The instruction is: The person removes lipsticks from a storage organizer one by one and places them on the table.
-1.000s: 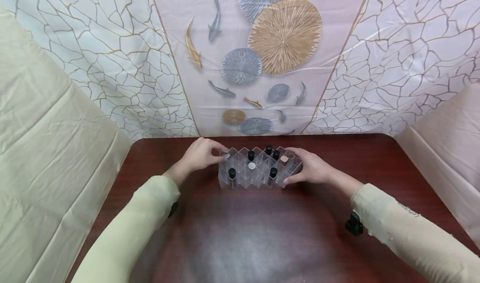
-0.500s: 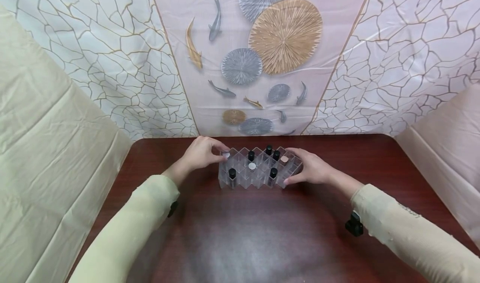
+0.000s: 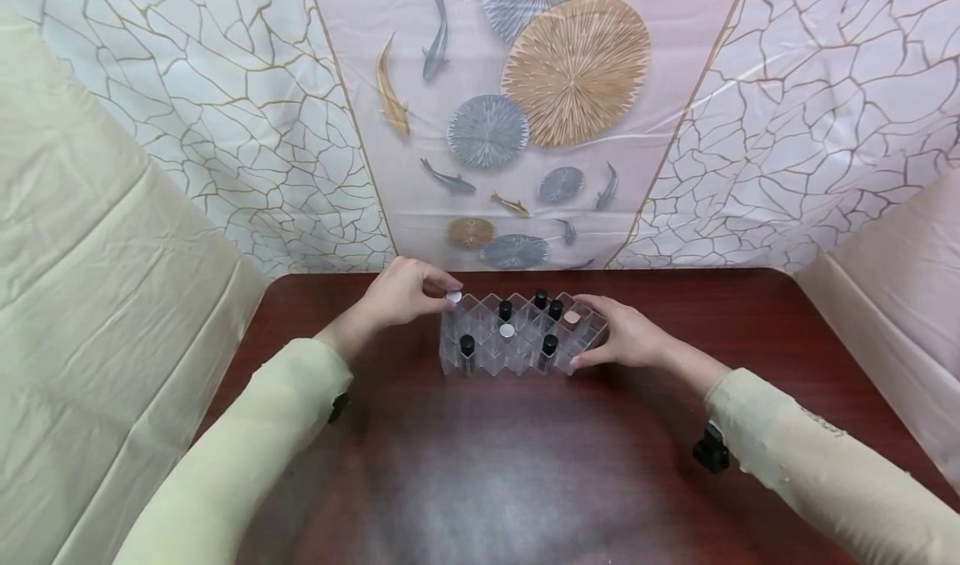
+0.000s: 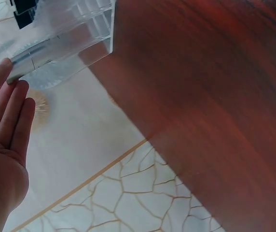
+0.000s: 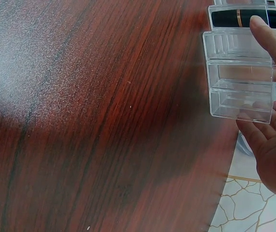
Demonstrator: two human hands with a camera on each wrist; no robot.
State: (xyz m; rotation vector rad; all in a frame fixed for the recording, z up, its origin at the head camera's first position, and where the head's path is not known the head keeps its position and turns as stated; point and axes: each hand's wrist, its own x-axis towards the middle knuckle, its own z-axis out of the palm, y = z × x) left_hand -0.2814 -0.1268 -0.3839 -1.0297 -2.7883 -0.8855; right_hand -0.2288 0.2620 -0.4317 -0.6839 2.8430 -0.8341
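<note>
On my left wrist feed, the silver lipstick tube [image 4: 32,59] is pinched near its top end between the thumb and fingers of my left hand [image 3: 401,292]. It sits at the far left corner of the clear acrylic lipstick organizer [image 3: 492,365], overlapping the plastic; I can't tell how deep it goes into the compartment. I judge the tube light and rigid, with a smooth, probably slick shell, so the best hold is on its sides just under the top, kept in line with the compartment walls, since a tilt could make it bind. The organizer looks stiff but thin-walled and likely brittle; being mostly hollow, it may slide easily on the counter [image 3: 480,465], so bracing one end suits it. My right hand [image 3: 628,333] grips that right end, thumb on the near side, fingers on the far side.

Against half a second ago, my left hand and the tube's pale top are higher over the organizer's corner. My right hand's hold looks the same, and the black-capped tubes [image 3: 550,345] keep their places.
</note>
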